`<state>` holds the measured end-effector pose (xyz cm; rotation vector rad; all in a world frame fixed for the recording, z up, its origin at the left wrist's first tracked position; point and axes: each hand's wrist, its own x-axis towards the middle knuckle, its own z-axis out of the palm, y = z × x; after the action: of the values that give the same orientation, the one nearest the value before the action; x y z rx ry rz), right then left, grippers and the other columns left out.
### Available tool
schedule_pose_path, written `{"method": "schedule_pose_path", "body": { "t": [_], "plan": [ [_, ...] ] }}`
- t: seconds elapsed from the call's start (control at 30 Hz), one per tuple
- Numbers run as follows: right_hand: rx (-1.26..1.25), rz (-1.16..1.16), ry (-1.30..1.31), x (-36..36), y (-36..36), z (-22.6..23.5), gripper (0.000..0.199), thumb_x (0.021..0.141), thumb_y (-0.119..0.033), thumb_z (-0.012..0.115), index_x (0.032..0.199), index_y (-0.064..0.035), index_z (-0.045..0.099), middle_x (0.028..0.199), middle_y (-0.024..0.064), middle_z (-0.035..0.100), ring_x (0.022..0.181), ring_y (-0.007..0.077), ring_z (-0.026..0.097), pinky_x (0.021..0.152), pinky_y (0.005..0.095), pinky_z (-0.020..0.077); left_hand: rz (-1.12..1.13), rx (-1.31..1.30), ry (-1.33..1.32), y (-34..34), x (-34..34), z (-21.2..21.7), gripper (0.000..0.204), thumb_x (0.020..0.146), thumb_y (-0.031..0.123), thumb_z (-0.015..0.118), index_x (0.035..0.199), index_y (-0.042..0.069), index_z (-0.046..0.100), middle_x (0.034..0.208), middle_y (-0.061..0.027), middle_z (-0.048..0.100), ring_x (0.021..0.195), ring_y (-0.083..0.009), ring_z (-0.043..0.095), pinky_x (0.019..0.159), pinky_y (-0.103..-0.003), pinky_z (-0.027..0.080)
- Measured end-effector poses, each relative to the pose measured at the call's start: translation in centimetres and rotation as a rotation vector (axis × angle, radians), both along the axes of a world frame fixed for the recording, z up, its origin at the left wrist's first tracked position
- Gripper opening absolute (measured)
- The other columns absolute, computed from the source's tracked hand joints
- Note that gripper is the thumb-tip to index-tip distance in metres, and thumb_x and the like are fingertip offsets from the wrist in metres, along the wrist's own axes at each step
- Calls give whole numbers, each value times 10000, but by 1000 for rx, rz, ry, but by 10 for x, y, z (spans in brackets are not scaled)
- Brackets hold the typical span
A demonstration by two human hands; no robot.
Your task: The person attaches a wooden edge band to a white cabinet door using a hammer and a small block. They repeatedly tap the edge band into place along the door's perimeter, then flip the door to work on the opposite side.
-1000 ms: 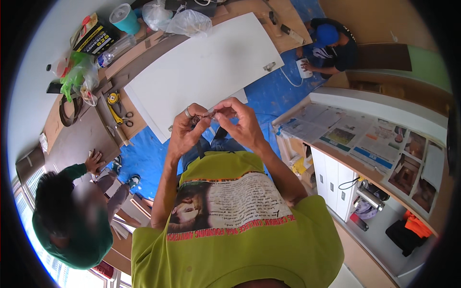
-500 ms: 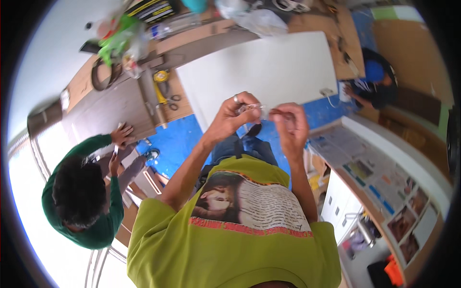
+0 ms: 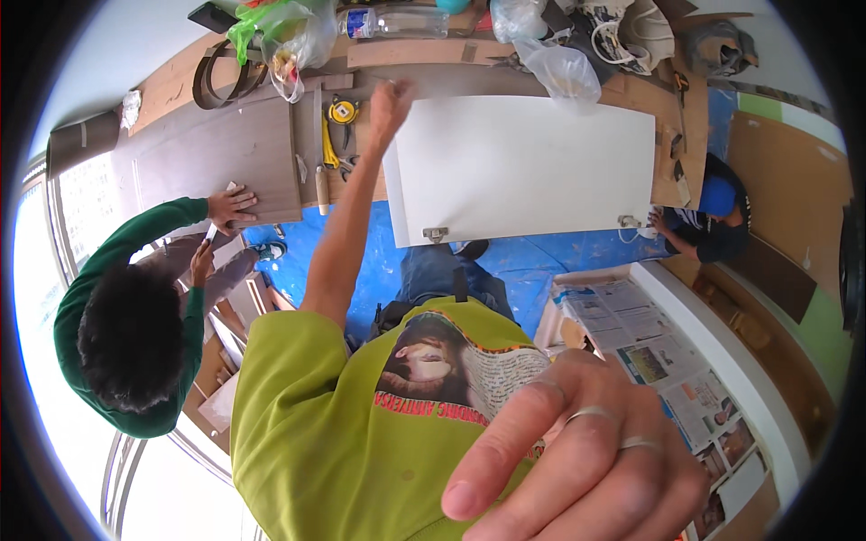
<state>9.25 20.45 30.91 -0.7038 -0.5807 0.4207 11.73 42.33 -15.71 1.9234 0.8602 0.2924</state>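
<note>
My left hand (image 3: 390, 110), slightly blurred, is stretched out over the far worktable beside the white panel's upper left corner. Its fingers are curled in; whatever they may hold cannot be made out. Close to the camera at the lower right is my right hand (image 3: 586, 460), rings on its fingers. These fingers are bent and held near one another, with the thumb and anything in their grip hidden. The white panel (image 3: 532, 162) lies on the worktable (image 3: 406, 56), metal hinges (image 3: 436, 234) along its near edge.
Left of the panel lie a yellow tape measure (image 3: 343, 112), scissors and a wooden-handled tool (image 3: 322, 189). A person in a green sleeve (image 3: 149, 234) leans over a brown board (image 3: 216, 162). Another person (image 3: 719, 212) crouches at the right. Plastic bags (image 3: 564, 72) and a bottle (image 3: 410, 22) line the back.
My hands, together before me over a small clear wrapper and something brown, have parted. The left has reached forward to the table; the right has come up close to the camera.
</note>
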Motion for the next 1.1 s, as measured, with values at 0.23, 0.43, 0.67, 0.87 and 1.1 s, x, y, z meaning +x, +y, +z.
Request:
{"method": "schedule_pose_path", "body": {
  "t": [0.23, 0.43, 0.67, 0.87, 1.1],
  "plan": [
    [-46, 92, 62, 23, -5, -53, 178, 912, -65, 644, 1021, -51, 504, 884, 146, 663, 754, 235, 633, 855, 403, 539, 142, 198, -47, 63, 52, -13, 272, 790, 256, 683, 958, 46, 720, 817, -154, 684, 813, -302, 660, 761, -393, 514],
    [-599, -11, 210, 28, -38, -116, 93, 920, 20, 556, 1009, 14, 531, 844, 140, 653, 760, 197, 633, 765, 340, 529, 165, 261, -30, 90, 52, -58, 296, 784, 230, 684, 1000, 27, 690, 903, -154, 668, 839, -318, 638, 789, -406, 510],
    [-1638, -5, -48, -13, -192, -297, 316, 907, -81, 589, 1217, -27, 557, 1049, 94, 633, 884, 180, 619, 779, 280, 493, 252, 253, -9, 58, -56, -11, 205, 857, 171, 635, 974, 5, 662, 918, -176, 656, 858, -329, 638, 782, -409, 504],
    [-1807, 36, 600, -164, -365, -410, 343, 868, -154, 631, 1176, -8, 597, 1090, 152, 651, 983, 261, 642, 840, 335, 523, 439, 371, 308, -45, -178, -39, 245, 870, 231, 656, 962, 4, 650, 928, -165, 623, 934, -336, 579, 795, -446, 477],
    [-1837, 70, 329, -220, -426, -428, 309, 894, -219, 604, 1131, -28, 655, 1099, 174, 669, 996, 275, 651, 870, 367, 515, 868, 455, 881, -52, -137, -74, 619, 731, 586, 710, 933, 8, 620, 909, -154, 603, 926, -333, 580, 803, -495, 490]
  ]
}}
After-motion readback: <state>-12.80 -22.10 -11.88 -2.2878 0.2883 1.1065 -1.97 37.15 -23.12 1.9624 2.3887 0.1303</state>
